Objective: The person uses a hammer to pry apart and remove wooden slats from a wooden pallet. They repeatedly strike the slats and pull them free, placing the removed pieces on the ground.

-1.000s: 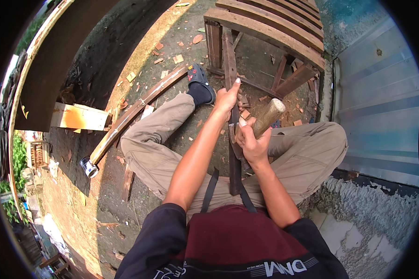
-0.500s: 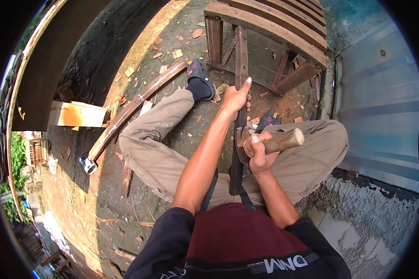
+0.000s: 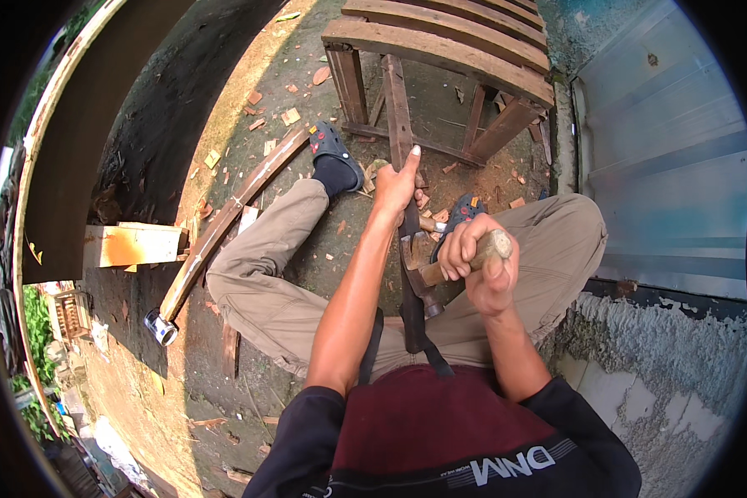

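A long dark wooden bar runs from the slatted wooden bench at the far side to between my thighs. My left hand is closed around it at mid-length, with the thumb pointing up along the wood. In my right hand is a hammer, gripped by its thick wooden handle. The handle's butt points up toward me. Its metal head lies over the near part of the bar; whether the two touch, I cannot tell. A short light-tipped piece shows beside the bar, its kind unclear.
The slatted wooden bench stands ahead. Another wooden beam lies on the ground at left, near a can and a pale wooden block. Wood chips litter the ground. A metal sheet wall rises at right.
The hammer has turned in my right hand, its butt swinging from rightward to up toward me, and its head shows more. My left hand keeps its hold. The view has shifted slightly.
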Action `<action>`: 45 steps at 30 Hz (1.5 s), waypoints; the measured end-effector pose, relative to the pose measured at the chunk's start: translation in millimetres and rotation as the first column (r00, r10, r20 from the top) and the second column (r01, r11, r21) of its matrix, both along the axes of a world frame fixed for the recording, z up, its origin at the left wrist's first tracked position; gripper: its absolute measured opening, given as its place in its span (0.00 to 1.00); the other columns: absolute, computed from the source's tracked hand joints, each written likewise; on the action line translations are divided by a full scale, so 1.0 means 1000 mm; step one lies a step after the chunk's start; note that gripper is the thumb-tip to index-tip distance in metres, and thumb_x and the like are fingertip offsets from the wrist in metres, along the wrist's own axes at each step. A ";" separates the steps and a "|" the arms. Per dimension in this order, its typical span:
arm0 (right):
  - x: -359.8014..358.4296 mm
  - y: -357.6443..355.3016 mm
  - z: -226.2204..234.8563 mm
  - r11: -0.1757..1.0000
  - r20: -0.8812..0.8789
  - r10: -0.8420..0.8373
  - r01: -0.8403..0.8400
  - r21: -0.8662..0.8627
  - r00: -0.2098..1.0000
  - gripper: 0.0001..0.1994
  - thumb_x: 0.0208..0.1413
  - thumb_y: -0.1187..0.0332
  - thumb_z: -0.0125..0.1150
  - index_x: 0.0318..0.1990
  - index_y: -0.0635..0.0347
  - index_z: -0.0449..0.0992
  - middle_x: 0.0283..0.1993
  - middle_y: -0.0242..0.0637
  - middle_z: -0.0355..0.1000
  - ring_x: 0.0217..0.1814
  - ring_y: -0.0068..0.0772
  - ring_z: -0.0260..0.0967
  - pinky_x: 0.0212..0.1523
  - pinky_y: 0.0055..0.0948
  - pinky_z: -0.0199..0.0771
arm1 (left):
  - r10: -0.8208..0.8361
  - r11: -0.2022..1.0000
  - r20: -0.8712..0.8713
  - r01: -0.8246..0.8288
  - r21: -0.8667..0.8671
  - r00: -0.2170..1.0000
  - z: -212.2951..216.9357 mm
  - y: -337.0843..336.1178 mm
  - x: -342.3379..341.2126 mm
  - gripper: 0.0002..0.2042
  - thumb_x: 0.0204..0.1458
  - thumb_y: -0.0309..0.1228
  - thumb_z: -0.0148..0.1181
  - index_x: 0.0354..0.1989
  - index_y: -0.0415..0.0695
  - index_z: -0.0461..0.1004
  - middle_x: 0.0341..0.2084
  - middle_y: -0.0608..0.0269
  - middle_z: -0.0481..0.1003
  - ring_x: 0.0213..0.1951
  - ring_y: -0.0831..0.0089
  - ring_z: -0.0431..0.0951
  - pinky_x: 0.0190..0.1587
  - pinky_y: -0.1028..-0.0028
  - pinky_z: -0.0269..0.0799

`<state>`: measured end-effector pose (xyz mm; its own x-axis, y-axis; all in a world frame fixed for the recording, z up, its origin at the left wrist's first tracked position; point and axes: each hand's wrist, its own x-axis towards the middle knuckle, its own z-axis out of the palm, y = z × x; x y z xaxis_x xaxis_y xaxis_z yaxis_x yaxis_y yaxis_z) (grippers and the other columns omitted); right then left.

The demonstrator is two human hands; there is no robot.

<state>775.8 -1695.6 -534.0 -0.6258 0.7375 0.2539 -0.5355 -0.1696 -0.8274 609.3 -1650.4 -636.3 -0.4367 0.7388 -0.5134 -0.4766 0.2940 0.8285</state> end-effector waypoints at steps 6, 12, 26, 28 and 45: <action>0.003 -0.010 0.025 0.985 0.224 -0.168 0.175 -0.010 0.960 0.23 0.69 0.59 0.42 0.19 0.56 0.57 0.13 0.32 0.54 0.15 0.23 0.48 0.17 0.27 0.54 | -0.004 1.000 -0.004 0.004 0.000 1.000 0.002 0.004 0.001 0.26 0.56 0.57 0.64 0.31 0.43 0.69 0.18 0.67 0.67 0.15 0.76 0.69 0.16 0.72 0.65; 0.019 -0.037 0.030 0.973 0.192 -0.230 0.218 0.082 0.954 0.18 0.61 0.67 0.46 0.17 0.57 0.57 0.12 0.33 0.55 0.13 0.25 0.49 0.17 0.29 0.55 | -0.031 1.000 0.015 0.031 0.002 0.999 0.024 0.002 0.014 0.27 0.56 0.58 0.64 0.26 0.44 0.67 0.16 0.66 0.69 0.14 0.76 0.70 0.16 0.71 0.68; 0.085 -0.070 0.081 0.915 -0.131 -0.231 0.261 0.307 0.964 0.13 0.51 0.68 0.54 0.18 0.60 0.63 0.13 0.34 0.60 0.13 0.30 0.56 0.19 0.32 0.58 | -0.064 0.985 0.086 0.049 0.167 0.994 0.041 -0.022 -0.004 0.21 0.56 0.51 0.67 0.41 0.46 0.72 0.20 0.69 0.69 0.17 0.77 0.71 0.20 0.72 0.69; 0.083 -0.050 0.081 0.917 -0.202 -0.201 0.257 0.304 0.959 0.14 0.51 0.66 0.54 0.17 0.59 0.62 0.12 0.33 0.59 0.13 0.30 0.55 0.19 0.32 0.57 | -0.147 0.958 0.060 0.127 0.259 0.987 0.063 -0.033 -0.013 0.19 0.58 0.48 0.66 0.39 0.44 0.71 0.25 0.62 0.75 0.22 0.74 0.76 0.24 0.72 0.74; 0.007 0.021 0.074 0.835 -0.268 -0.114 0.238 0.497 0.957 0.16 0.51 0.65 0.56 0.16 0.60 0.62 0.11 0.33 0.59 0.11 0.30 0.57 0.17 0.30 0.60 | -0.169 0.930 -0.037 0.171 0.324 0.985 0.116 -0.056 -0.032 0.22 0.59 0.40 0.65 0.51 0.30 0.73 0.45 0.43 0.80 0.40 0.66 0.83 0.44 0.69 0.81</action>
